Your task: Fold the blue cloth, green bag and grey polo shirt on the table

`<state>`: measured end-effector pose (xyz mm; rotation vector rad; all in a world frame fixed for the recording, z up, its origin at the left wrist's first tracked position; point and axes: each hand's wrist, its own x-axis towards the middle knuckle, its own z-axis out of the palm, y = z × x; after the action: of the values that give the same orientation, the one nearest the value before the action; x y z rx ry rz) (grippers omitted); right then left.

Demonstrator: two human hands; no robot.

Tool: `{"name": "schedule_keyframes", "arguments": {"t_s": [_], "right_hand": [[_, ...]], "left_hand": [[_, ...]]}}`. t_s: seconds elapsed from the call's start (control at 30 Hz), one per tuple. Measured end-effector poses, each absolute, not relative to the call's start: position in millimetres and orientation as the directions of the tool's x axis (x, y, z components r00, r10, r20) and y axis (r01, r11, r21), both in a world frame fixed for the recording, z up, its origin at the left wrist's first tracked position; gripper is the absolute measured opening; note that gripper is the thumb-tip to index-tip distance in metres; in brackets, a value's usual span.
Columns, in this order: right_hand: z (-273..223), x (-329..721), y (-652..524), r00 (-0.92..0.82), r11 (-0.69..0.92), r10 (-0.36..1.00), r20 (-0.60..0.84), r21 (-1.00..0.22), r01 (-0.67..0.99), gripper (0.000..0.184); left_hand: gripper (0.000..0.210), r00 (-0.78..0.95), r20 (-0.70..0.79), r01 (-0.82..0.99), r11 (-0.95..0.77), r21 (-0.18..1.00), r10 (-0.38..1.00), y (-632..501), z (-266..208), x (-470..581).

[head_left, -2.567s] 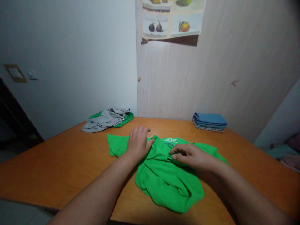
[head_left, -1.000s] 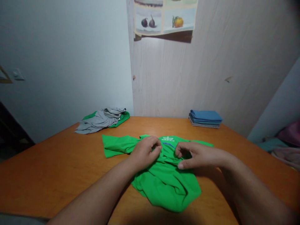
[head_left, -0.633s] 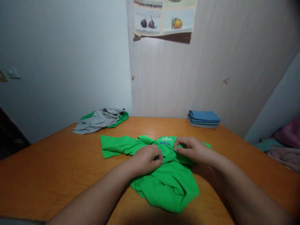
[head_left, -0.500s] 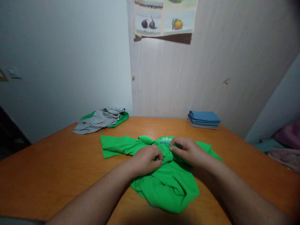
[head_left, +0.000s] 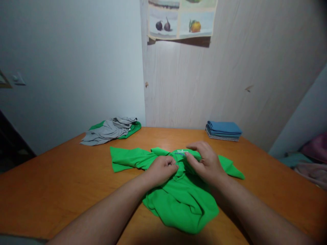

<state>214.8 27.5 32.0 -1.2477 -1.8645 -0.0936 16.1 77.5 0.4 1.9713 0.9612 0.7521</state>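
Note:
A bright green polo shirt [head_left: 184,207] lies crumpled on the table, one sleeve stretched to the left and the other to the right. White lettering and a thin blue-purple strip show near its collar. My left hand [head_left: 162,170] is closed in a pinch on the shirt's cloth just below the collar. At the collar's right side, my right hand [head_left: 208,163] has its thumb and index finger spread apart over the cloth. The other fingers of that hand are partly hidden.
On the orange-brown wooden table [head_left: 63,190], a rumpled grey garment [head_left: 109,131] lies over a green one at the back left. A stack of folded blue and checked cloths [head_left: 223,131] sits at the back right. Walls stand behind; fabrics [head_left: 314,160] lie beyond the right edge.
My right thumb and fingers have parted from their pinch near the collar, and the hand has shifted slightly right. My left hand keeps its hold with little movement.

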Motion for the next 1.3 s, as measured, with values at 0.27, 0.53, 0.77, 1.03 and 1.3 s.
{"name": "schedule_keyframes", "arguments": {"t_s": [0.27,0.53,0.77,1.03,1.3], "right_hand": [[24,204,26,-0.270,0.393,0.907,0.323,-0.422,0.817,0.025],[10,203,33,-0.242,0.333,0.940,0.241,-0.489,0.806,0.017],[15,202,29,-0.154,0.259,0.958,0.240,-0.502,0.825,0.031],[10,201,34,-0.173,0.272,0.953,0.250,-0.447,0.852,0.019],[13,201,34,-0.221,0.449,0.861,0.457,-0.482,0.752,0.013]], "left_hand": [[0.019,0.559,0.155,0.394,-0.426,0.815,0.815,79,0,15],[0.014,0.486,0.256,0.450,-0.490,0.746,0.836,81,6,11],[0.007,0.542,0.298,0.565,-0.604,0.563,0.785,83,0,9],[0.012,0.547,0.228,0.634,-0.576,0.516,0.806,81,-1,12],[0.007,0.524,0.293,0.455,-0.554,0.697,0.800,85,-2,13]]}}
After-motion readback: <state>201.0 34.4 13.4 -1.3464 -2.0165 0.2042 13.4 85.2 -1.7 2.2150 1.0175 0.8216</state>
